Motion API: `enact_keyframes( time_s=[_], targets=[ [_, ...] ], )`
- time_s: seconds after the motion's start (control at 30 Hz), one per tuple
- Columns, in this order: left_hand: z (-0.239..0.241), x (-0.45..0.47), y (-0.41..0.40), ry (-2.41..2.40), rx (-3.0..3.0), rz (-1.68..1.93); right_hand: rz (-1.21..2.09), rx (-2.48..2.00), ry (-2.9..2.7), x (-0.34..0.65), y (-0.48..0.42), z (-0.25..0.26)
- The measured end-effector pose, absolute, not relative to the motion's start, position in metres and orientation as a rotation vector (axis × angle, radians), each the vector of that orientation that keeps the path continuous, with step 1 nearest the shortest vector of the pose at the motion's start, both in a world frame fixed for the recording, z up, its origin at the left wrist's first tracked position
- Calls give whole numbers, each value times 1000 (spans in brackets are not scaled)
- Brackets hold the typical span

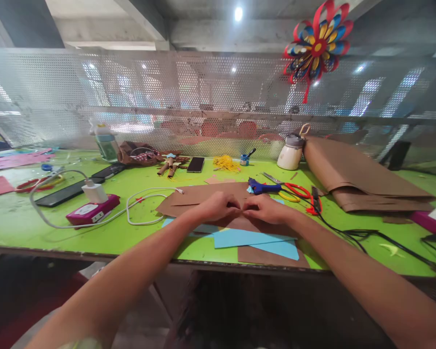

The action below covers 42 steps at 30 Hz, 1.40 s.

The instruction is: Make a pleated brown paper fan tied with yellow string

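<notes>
My left hand (220, 206) and my right hand (265, 208) meet over a brown paper sheet (198, 195) near the table's front edge. The fingers of both are closed in a pinch on the paper, fingertips almost touching; the exact spot they grip is partly hidden. Beneath and in front of the sheet lie light blue paper strips (247, 238) and another brown paper piece (269, 257). Just beyond my right hand rests a blue glue gun (263, 187), beside scissors with red and yellow handles (296, 190).
A folded stack of brown paper (363, 169) and a cream bottle (290, 151) stand at the right. Leftward are a purple power block (93, 211) with a charger and white cable (129, 208). A phone (195, 165) and yellow shreds (226, 163) lie behind; black cords (378, 233) run rightward.
</notes>
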<state>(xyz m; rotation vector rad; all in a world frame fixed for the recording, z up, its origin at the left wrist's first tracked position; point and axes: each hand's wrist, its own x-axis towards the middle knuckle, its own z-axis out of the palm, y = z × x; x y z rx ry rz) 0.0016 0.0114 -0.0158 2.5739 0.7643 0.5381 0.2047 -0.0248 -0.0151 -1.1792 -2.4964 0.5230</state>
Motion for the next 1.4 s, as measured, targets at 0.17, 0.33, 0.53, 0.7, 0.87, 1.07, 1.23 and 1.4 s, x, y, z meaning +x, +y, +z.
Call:
enact_keyframes(
  time_s=[0.17, 0.33, 0.53, 0.7, 0.87, 1.07, 1.23, 1.4],
  targets=[
    [-16, 1, 13, 809, 2628, 445, 439, -1175, -2513, 205, -23, -18],
    [-12, 1, 11, 814, 2638, 363, 363, -1153, -2535, 206, -23, -20],
    [-12, -2, 13, 908, 2513, 300, 289, -1171, -2554, 209, -23, -21],
    [-8, -3, 12, 935, 2506, 255, 179, -1220, -2584, 207, -27, -19],
    [0, -5, 8, 942, 2592, 166, 135, -1207, -2642, 204, -32, -14],
    [7, -9, 4, 890, 2686, 88, 167, -1229, -2676, 205, -36, -6],
    [11, -11, 1, 877, 2671, 2, 206, -1224, -2701, 207, -38, -1],
    [6, -4, 0, 950, 2781, 119, 49, -1256, -2668, 198, -39, -8]
  ],
)
